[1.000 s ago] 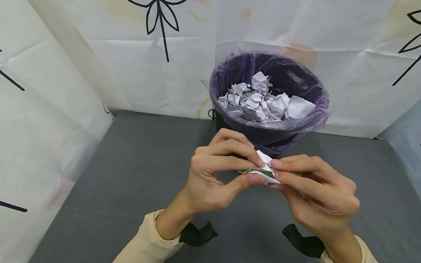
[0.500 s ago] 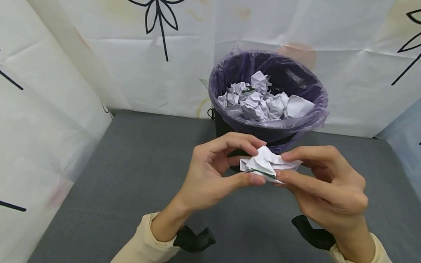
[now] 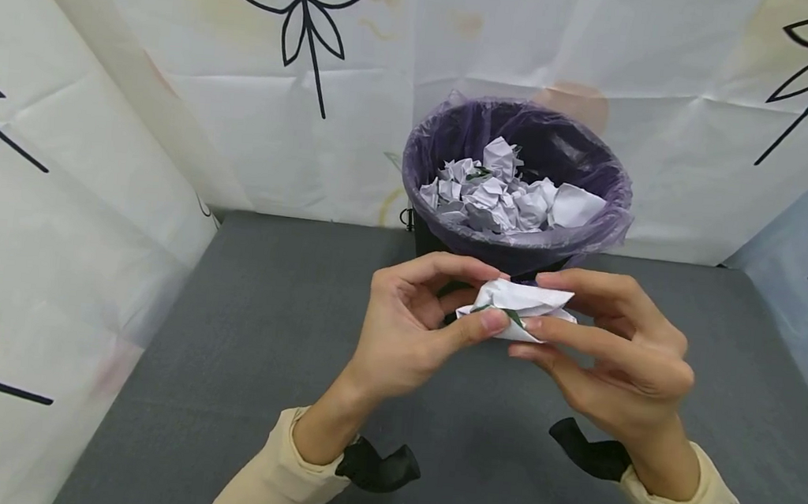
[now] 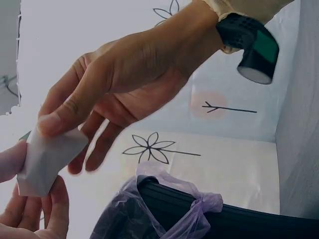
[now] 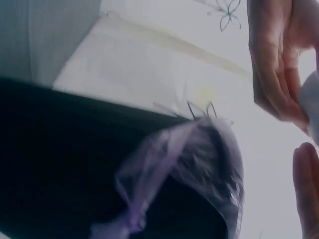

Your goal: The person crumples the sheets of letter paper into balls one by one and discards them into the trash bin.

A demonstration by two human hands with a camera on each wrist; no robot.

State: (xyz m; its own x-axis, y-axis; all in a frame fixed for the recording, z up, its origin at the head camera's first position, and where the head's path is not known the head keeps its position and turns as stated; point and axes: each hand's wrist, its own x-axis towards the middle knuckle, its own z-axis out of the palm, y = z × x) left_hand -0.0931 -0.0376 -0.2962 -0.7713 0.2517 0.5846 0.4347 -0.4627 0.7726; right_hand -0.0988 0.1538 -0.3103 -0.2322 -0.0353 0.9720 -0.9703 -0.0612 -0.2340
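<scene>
A small folded and crumpled white piece of paper [image 3: 525,295] with a dark green strip on its near side is held between both hands in the head view. My left hand [image 3: 405,327] grips its left end, thumb on the near face and fingers behind. My right hand [image 3: 627,353] pinches the right end between fingertips and thumb. The left wrist view shows the paper [image 4: 42,162] from another side, with fingers on it above and below. Only a sliver of it appears at the edge of the right wrist view.
A black bin [image 3: 429,242] lined with a purple plastic bag [image 3: 605,185] stands just beyond my hands. Crumpled white papers [image 3: 493,200] lie inside it. Grey cloth [image 3: 285,314] covers the surface, and white printed sheets [image 3: 193,125] hang at the back and left.
The paper has been turned and pressed between the fingers, with more of its white face showing than a second ago. Both hands have shifted slightly and kept hold; the bin stays put.
</scene>
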